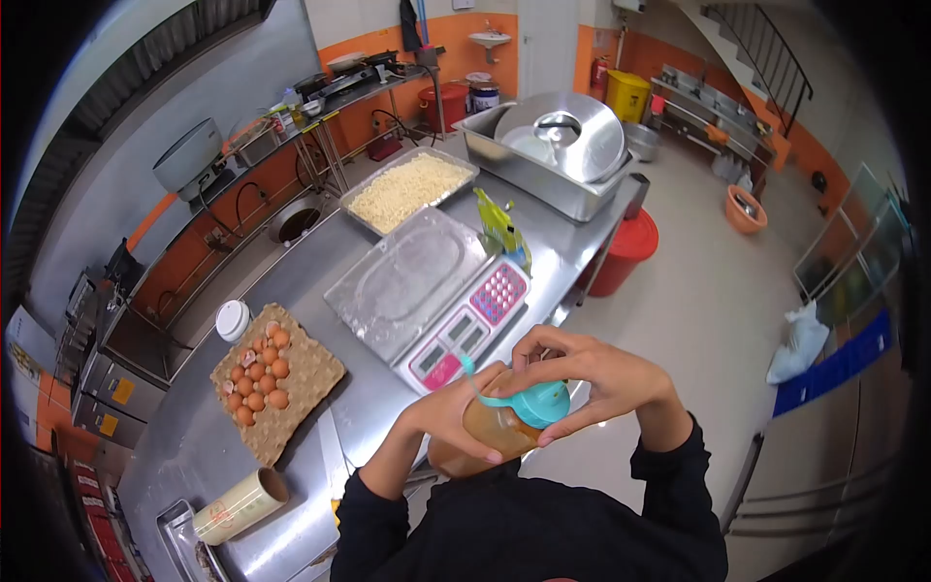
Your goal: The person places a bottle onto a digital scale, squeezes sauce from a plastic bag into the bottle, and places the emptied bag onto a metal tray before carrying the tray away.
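Close to my body, a bottle [497, 427] with amber-brown contents is tilted, wrapped by my left hand [454, 412]. Its teal cap [543, 402] has a strap with a loop that sticks up at the left. The fingers of my right hand [606, 376] are closed around the cap, thumb on its near side. Just beyond my hands is a digital scale [448, 341] with a pink-edged keypad and a floury metal platform. To its left, a cardboard egg tray [315, 361] holds several brown eggs and some broken shells.
A tray of pale crumbled food [407, 189], a green packet [499, 225] and a deep steel pan [543, 179] stand at the table's far end. A white-lidded jar [233, 320] and a cream cylinder [242, 506] are on the left. A red bin [621, 254] stands beside the table.
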Tool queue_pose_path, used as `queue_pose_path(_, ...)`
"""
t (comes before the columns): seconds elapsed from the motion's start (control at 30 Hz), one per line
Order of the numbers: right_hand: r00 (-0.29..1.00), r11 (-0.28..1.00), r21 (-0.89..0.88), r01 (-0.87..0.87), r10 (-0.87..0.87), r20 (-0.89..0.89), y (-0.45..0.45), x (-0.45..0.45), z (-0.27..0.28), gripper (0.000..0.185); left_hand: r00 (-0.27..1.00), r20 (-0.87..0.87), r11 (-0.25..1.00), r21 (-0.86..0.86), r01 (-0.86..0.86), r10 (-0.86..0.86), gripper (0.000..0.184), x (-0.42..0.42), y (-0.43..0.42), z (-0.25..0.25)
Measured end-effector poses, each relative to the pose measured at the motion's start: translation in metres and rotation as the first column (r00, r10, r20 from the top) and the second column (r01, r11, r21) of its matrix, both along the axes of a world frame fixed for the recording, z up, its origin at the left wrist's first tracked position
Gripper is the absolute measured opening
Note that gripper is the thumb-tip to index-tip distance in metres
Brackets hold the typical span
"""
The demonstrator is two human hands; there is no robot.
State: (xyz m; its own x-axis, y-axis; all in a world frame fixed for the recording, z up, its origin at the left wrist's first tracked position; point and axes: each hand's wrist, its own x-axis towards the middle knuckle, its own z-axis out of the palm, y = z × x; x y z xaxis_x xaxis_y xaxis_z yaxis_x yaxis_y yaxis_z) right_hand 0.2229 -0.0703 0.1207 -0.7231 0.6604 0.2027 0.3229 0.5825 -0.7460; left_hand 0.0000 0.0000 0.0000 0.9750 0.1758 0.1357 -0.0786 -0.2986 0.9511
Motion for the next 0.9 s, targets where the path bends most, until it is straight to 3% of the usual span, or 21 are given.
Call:
queue_pose_path(0.07, 0.991, 0.989, 0.062, -0.133, 0.133, 0.004, 0.015, 0.008, 0.013, 0.040, 0.980, 0.058, 0.949, -0.247, 0.196, -0.188, 0.095, 0.009, 0.018, -0.006)
queue_pose_path(0.1, 0.981, 0.982, 0.026, -0.189, 0.190, -0.025, 0.074, 0.038, 0.018, 0.039, 0.975, 0.039, 0.875, -0.435, 0.214, -0.219, 0.096, 0.037, 0.065, -0.007)
queue_pose_path(0.17, 0.949, 0.953, 0.060, -0.298, 0.302, -0.090, 0.117, 0.058, 0.022, 0.038, 0.953, -0.014, 0.693, -0.689, 0.211, -0.303, 0.099, 0.048, 0.098, -0.003)
queue_pose_path(0.2, 0.927, 0.929, 0.091, -0.359, 0.366, -0.085, 0.137, 0.069, 0.030, 0.034, 0.929, 0.094, 0.532, -0.797, 0.286, -0.357, 0.101, 0.059, 0.112, -0.013)
queue_pose_path(0.3, 0.871, 0.923, 0.167, -0.346, 0.382, -0.309, 0.183, 0.109, 0.025, 0.038, 0.978, 0.148, 0.574, -0.793, 0.206, -0.146, 0.101, 0.071, 0.134, -0.007)
queue_pose_path(0.37, 0.778, 0.982, 0.007, -0.188, 0.153, -0.609, 0.206, 0.139, -0.006, 0.047, 0.986, 0.166, 0.821, -0.565, 0.078, 0.021, 0.102, 0.062, 0.155, 0.008)
queue_pose_path(0.43, 0.612, 0.967, -0.248, -0.051, -0.166, -0.773, 0.223, 0.159, -0.052, 0.050, 0.939, 0.213, 0.911, -0.374, -0.176, 0.269, 0.101, 0.047, 0.165, 0.024)
queue_pose_path(0.5, 0.411, 0.835, -0.549, 0.035, -0.513, -0.754, 0.239, 0.170, -0.108, 0.047, 0.749, 0.253, 0.780, -0.345, -0.522, 0.613, 0.099, 0.027, 0.160, 0.033)
queue_pose_path(0.6, 0.277, 0.568, -0.818, -0.086, -0.775, -0.568, 0.276, 0.191, -0.215, 0.043, 0.306, 0.242, 0.382, -0.401, -0.833, 0.921, 0.097, 0.013, 0.156, 0.028)
queue_pose_path(0.7, 0.263, 0.383, -0.897, -0.223, -0.862, -0.434, 0.293, 0.189, -0.248, 0.041, 0.048, 0.294, 0.140, -0.297, -0.944, 0.954, 0.102, 0.015, 0.169, 0.019)
queue_pose_path(0.73, 0.309, 0.402, -0.898, -0.179, -0.844, -0.439, 0.296, 0.189, -0.249, 0.041, 0.010, 0.349, 0.092, -0.220, -0.971, 0.937, 0.107, 0.018, 0.174, 0.019)
queue_pose_path(0.9, 0.479, 0.448, -0.891, 0.071, -0.799, -0.364, 0.313, 0.195, -0.260, 0.041, -0.102, 0.382, -0.042, -0.162, -0.986, 0.919, 0.113, 0.040, 0.178, 0.018)
